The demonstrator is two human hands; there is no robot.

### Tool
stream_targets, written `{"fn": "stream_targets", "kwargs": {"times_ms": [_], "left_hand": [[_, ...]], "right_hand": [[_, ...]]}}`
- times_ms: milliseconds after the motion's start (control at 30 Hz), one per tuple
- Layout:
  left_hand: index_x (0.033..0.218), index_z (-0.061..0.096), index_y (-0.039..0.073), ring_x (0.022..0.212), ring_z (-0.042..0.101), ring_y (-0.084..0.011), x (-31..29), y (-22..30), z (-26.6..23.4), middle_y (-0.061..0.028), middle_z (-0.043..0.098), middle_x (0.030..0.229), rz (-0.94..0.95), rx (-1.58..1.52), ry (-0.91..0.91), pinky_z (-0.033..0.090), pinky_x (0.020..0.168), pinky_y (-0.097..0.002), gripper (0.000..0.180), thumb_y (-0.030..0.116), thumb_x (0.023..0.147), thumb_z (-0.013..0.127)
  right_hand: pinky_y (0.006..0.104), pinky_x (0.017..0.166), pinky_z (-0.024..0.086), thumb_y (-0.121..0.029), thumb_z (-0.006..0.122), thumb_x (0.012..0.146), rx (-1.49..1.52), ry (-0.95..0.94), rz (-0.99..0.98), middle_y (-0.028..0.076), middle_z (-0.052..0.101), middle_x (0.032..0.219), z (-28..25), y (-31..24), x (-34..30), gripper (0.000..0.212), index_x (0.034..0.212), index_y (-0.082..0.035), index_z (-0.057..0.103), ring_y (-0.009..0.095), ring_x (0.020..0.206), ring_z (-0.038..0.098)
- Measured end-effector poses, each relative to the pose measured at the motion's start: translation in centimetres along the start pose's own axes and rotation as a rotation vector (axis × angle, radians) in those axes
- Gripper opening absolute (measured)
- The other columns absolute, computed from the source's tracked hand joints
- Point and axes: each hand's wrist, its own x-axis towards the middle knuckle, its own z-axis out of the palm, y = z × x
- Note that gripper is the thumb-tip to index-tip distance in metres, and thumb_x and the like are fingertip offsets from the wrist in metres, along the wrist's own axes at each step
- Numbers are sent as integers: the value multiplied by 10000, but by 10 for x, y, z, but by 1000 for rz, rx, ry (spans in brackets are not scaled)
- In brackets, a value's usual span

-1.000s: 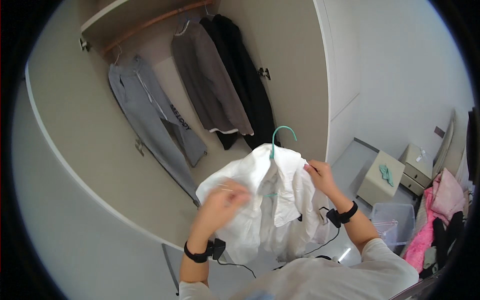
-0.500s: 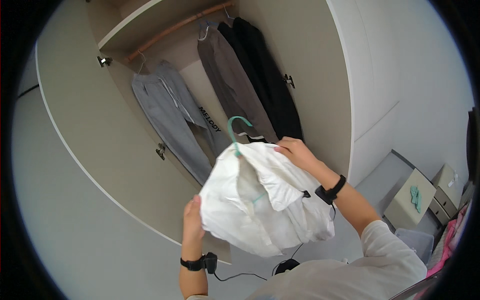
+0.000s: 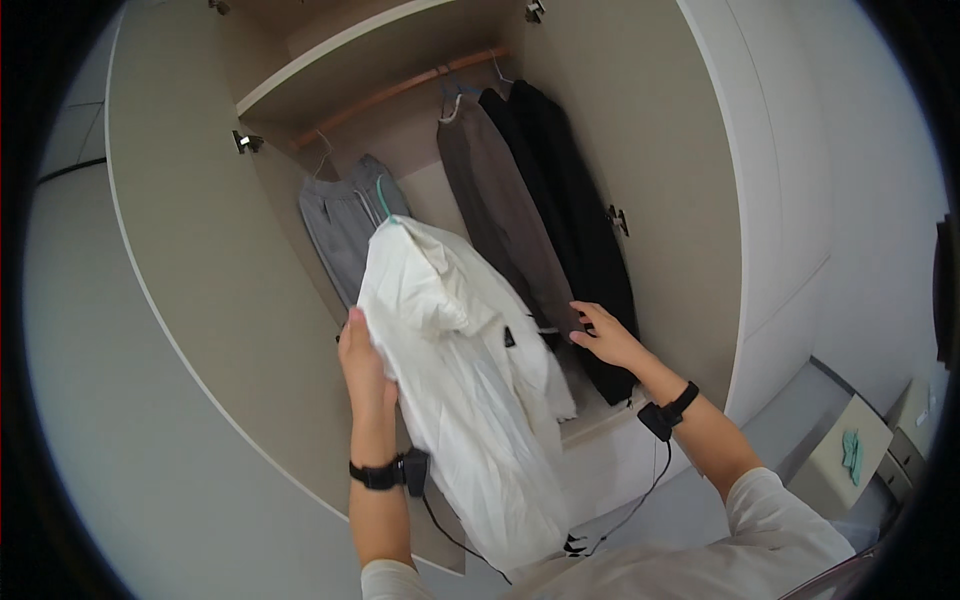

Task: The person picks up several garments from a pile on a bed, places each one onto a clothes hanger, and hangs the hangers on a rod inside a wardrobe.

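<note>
A white jacket [image 3: 450, 390] hangs on a green hanger [image 3: 382, 195] in front of the wardrobe, tilted and reaching down toward me. At its left edge my left hand [image 3: 365, 355] is closed on the cloth, with its fingers partly hidden by the fabric. My right hand [image 3: 608, 338] is apart from the jacket on the right, its fingers spread and nothing in them. It is nearest the brown trousers [image 3: 500, 190]. The hanger's hook stands up before the grey sweatpants [image 3: 335, 225]; the rest of the hanger is hidden inside the jacket.
An orange rod [image 3: 400, 95] runs across the wardrobe below a shelf [image 3: 340, 50], with black clothes [image 3: 565, 210] hanging at its right. The left door [image 3: 190, 240] and right door [image 3: 670, 170] stand open. At far right is a cabinet [image 3: 835, 465] with a green cloth on it.
The jacket has swung up and left and now hangs at length, covering much of the grey sweatpants. My right hand has let go of it; my left hand has risen with it.
</note>
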Motion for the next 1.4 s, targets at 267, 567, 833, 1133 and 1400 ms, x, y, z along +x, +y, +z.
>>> {"fn": "stream_targets", "kwargs": {"times_ms": [267,567,833,1133,1400], "left_hand": [[1015,599,-101,906,617,-236,185,-33,97,-176,654,992,426,201,-37,468,801,-359,429,275,1017,391],[866,617,-110,908,569,-504,389,-77,176,-338,611,918,702,474,243,422,794,-521,508,320,988,377],[863,635,-101,892,595,-485,476,-79,227,-320,630,911,735,475,184,443,788,-524,492,306,979,386],[960,616,-116,992,582,-479,477,-139,310,-335,616,992,552,563,20,445,862,-496,461,303,958,425],[1173,462,-82,1096,512,-446,399,-158,282,-309,542,1151,734,532,-77,412,929,-479,424,211,887,570]], "right_hand": [[332,886,493,-106,632,880,70,51,14,130,485,1274,-42,-11,5,485,1324,-35,451,233,1068,569],[338,898,497,-62,617,882,58,79,115,126,501,1228,-81,-25,-41,413,1274,-22,490,216,1036,604],[321,855,506,-44,622,869,1,187,277,112,516,1177,-94,-10,-58,354,1211,-15,538,206,995,615],[315,854,506,-61,621,872,-18,223,334,111,510,1214,-94,9,-44,325,1189,-31,557,205,989,623],[328,858,503,-114,631,883,-34,130,407,110,516,1252,-80,18,-57,336,1207,-54,562,205,1000,623]]}}
